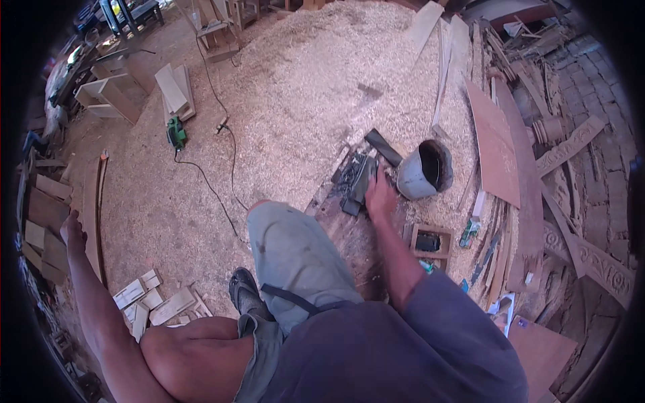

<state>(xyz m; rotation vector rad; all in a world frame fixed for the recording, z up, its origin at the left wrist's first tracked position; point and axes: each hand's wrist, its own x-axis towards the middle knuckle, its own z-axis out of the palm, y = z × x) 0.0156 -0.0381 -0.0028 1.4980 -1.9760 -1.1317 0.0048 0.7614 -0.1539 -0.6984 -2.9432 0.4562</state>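
Note:
My right hand grips a black, wet-looking block, its fingers closed along the side. The block lies among other blackened pieces on a dark-stained board. Another dark flat strip slants just beyond them. Right of the hand stands a grey bucket with a blackened inside. My left arm reaches out past my bare knee at the far left. At its end my left hand appears loosely open with nothing visible in it, near a pile of brown wood pieces.
Wood shavings cover the floor. A green power tool with a black cord lies ahead to the left. A small wooden box sits right of my forearm. Planks, a reddish board and carved wood crowd the right. Light offcuts lie by my foot.

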